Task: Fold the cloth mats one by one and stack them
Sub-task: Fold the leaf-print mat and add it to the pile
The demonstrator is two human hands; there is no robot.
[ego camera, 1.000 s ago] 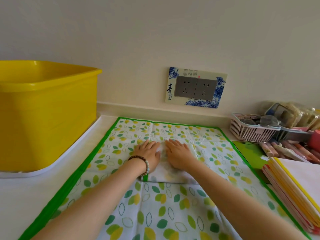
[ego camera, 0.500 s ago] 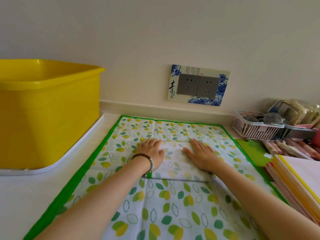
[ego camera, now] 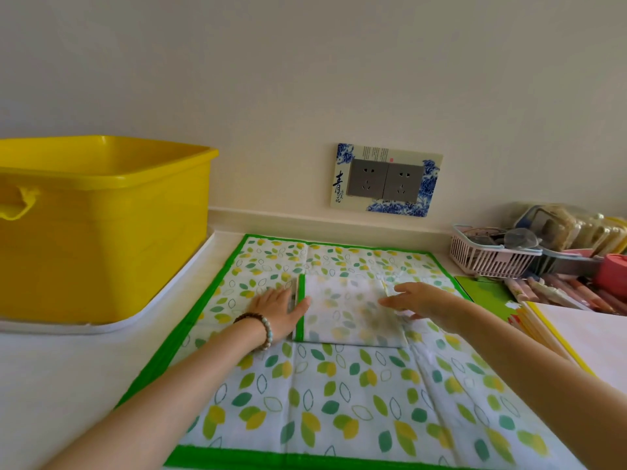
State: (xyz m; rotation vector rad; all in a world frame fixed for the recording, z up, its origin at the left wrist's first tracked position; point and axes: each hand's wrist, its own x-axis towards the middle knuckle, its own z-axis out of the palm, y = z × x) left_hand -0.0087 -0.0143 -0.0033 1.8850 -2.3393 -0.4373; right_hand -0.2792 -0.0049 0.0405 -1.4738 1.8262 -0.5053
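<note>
a folded mat point(ego camera: 346, 313), a thin leaf-print rectangle with a green hem, lies on a spread mat point(ego camera: 339, 401) between the hands. the left hand point(ego camera: 280, 308) lies flat against its left edge and the right hand point(ego camera: 419, 300), fingers straight and blurred, is at its right edge; neither grips. likely the final smoothing; next, lift the limp cloth aside without it unfolding.

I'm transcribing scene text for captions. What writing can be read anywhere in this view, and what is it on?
"青": large black character, left side of the wall socket plate.
"花": smaller character below it, likely; its neighbour is too small to read.
Fine print and red seal along the plate's top: too small to read.
</note>
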